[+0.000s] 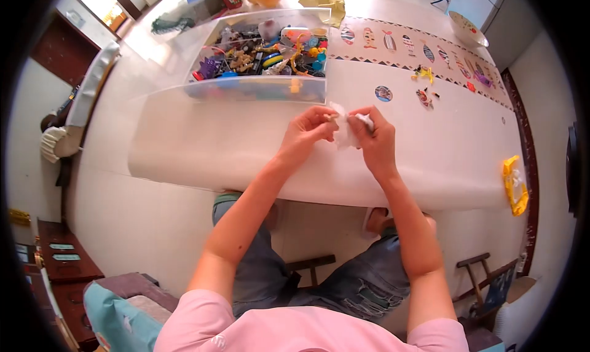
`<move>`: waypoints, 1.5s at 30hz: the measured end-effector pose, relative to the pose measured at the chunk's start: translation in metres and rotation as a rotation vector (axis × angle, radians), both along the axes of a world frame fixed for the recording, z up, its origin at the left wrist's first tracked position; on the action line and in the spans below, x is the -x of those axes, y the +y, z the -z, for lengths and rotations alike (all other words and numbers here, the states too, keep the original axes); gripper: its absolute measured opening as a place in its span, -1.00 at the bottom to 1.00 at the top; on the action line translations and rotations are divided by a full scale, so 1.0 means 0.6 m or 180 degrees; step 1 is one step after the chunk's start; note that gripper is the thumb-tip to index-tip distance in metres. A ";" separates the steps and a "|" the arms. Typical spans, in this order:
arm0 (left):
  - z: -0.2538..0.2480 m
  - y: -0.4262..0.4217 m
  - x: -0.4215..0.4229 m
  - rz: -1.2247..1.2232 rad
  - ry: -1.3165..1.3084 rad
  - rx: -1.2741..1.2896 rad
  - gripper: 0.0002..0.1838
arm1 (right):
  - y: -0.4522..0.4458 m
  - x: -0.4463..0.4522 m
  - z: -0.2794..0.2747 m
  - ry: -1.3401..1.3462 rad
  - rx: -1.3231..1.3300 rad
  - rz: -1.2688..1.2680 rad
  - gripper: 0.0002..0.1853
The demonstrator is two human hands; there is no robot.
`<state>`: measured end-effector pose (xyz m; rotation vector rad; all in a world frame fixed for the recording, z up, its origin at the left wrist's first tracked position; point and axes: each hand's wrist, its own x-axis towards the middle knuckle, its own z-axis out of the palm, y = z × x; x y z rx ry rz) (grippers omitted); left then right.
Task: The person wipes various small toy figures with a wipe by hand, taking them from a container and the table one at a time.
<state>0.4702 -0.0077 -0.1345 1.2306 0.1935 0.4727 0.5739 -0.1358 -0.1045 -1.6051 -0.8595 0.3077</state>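
Over the near side of the table, both my hands are raised close together. A crumpled white tissue or wipe [345, 134] hangs between them, with part of it bunched in the fingers of my right hand [376, 131]. My left hand [307, 129] is closed in a pinch at the tissue's left edge. A small pale beige piece [330, 117] pokes out at its fingertips, too small to name. Behind my hands stands a clear plastic bin [258, 89] full of mixed small toys [246, 58].
A round picture disc [383, 93], a yellow toy [424, 74] and small coloured pieces lie on the white table [203, 140]. A fish-patterned runner [393, 42] crosses the back, with a bowl [468, 29] at its right. A yellow packet [515, 186] sits at the right edge.
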 end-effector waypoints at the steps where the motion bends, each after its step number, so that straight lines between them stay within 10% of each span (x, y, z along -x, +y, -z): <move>1: -0.010 0.004 0.002 -0.0102 0.0078 -0.0239 -0.78 | -0.005 -0.005 0.001 0.0182 -0.0216 0.0112 -0.84; 19: -0.134 0.267 -0.084 -0.2721 0.1459 -0.4322 -0.77 | -0.185 -0.131 -0.027 0.0826 -0.1472 0.1002 -0.84; 25: -0.127 0.008 -0.184 -0.0189 0.0972 -0.5598 -0.78 | -0.204 -0.160 -0.029 0.1386 -0.2099 0.1495 -0.70; 36: -0.047 -0.070 -0.338 0.0429 0.2293 -0.5509 -0.38 | -0.224 -0.188 -0.015 0.1501 -0.2221 0.1892 -0.75; 45: -0.065 -0.024 -0.200 0.0937 0.2000 -0.4099 -0.53 | -0.162 -0.153 -0.009 0.1669 -0.1844 0.1155 -0.82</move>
